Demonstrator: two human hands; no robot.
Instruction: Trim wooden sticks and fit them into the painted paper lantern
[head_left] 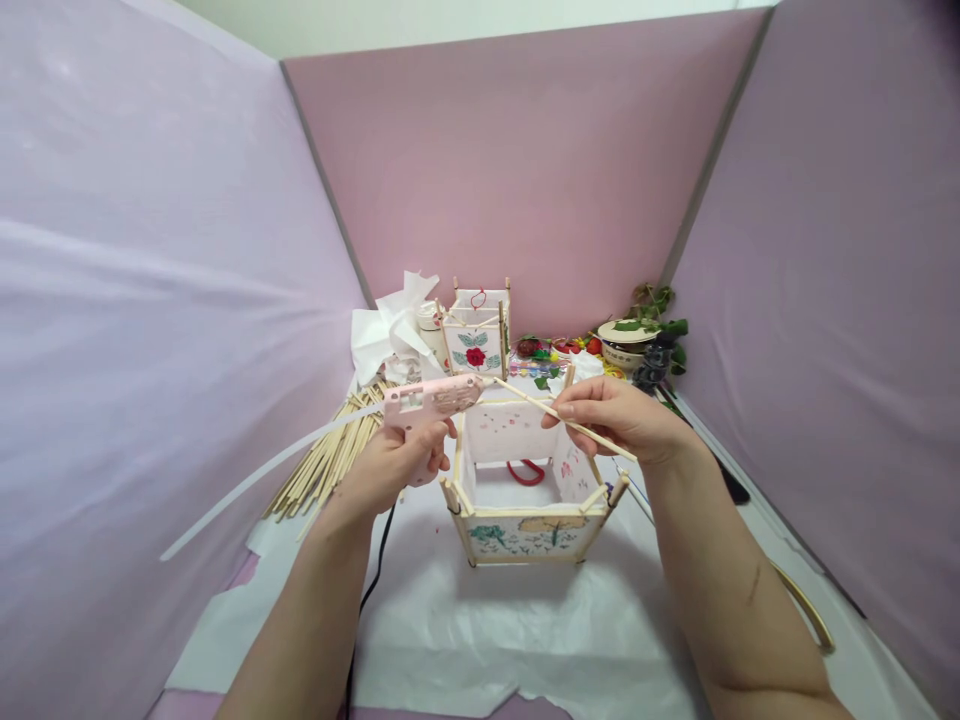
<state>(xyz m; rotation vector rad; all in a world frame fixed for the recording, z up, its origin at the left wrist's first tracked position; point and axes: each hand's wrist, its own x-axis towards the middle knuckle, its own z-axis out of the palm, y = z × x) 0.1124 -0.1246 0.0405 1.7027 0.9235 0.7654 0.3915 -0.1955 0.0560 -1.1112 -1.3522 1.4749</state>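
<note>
My left hand is wrapped round the handle of a pink hot glue gun, with a long glue stick trailing out of its back. A thin wooden stick is pinched in my right hand, and its far end meets or nearly meets the gun's nozzle. Below both hands stands a lantern frame of wooden sticks and white paper panels, open at the top. Its front panel carries a green and brown drawing. Inside it a red cord shows.
Many loose wooden sticks lie at the left. A second lantern with a red rose stands behind, beside crumpled white paper. A lidded bowl and leaves are at the back right. The gun's black cable runs toward me.
</note>
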